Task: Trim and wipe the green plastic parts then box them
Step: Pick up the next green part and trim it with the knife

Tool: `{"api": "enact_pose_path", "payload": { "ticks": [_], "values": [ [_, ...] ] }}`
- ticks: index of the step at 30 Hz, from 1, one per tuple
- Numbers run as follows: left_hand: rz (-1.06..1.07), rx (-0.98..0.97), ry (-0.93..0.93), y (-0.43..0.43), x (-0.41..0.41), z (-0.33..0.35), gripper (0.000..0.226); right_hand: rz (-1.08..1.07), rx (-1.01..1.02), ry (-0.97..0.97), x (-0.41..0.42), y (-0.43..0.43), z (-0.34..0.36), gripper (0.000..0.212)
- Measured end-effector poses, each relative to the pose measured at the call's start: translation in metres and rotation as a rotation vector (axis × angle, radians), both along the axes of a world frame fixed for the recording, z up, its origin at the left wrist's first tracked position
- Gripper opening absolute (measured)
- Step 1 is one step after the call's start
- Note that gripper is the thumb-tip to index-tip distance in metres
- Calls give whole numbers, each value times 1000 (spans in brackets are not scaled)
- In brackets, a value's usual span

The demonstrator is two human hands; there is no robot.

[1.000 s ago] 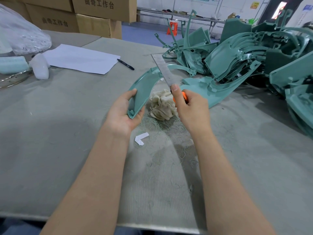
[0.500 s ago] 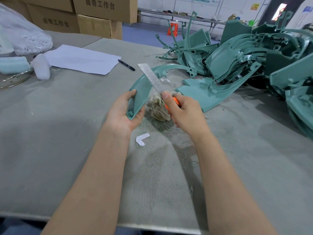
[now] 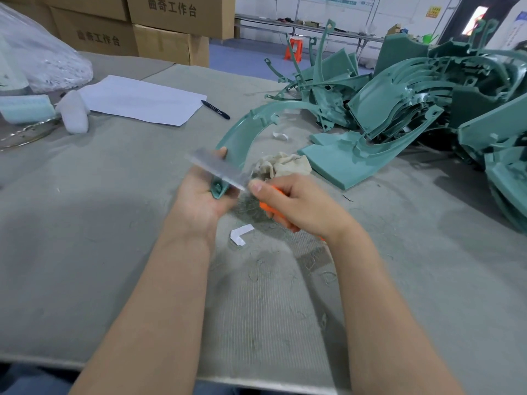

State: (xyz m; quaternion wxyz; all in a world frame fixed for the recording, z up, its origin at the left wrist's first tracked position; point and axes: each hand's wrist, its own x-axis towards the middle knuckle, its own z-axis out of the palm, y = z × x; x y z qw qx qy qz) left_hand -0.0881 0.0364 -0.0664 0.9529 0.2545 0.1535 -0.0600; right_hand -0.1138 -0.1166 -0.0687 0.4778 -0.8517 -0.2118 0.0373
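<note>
A rag [image 3: 281, 164] lies on the table [image 3: 85, 223], left of the parts pile [image 3: 413, 104].

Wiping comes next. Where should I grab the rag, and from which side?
Pinch the raised folds on top of the rag, coming straight down from above. It lies crumpled in a loose heap on the table, so the folds stand up and offer purchase. A green panel crowds its right side and the curved part its left, so a sideways approach looks cramped.
</note>
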Motion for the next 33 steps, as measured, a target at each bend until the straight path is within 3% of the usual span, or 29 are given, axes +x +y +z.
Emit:
{"api": "enact_pose_path", "payload": {
  "ticks": [2,6,12,20,33],
  "values": [
    [2,144,10,0,2,0,17,23,-42,-14,0,5,-1,47],
    [-22,-60,39,-1,3,3,16,-201,128,-164,5,-2,0,52],
    [-56,-20,46,-5,-1,4,11,-504,153,-308,15,-14,-3,69],
    [-76,-47,71,-4,-2,5,13,-557,-6,-361,16,-11,-6,57],
    [-69,-40,79,-5,0,3,13,-708,-97,-452,18,-11,-8,57]
  ]
}}
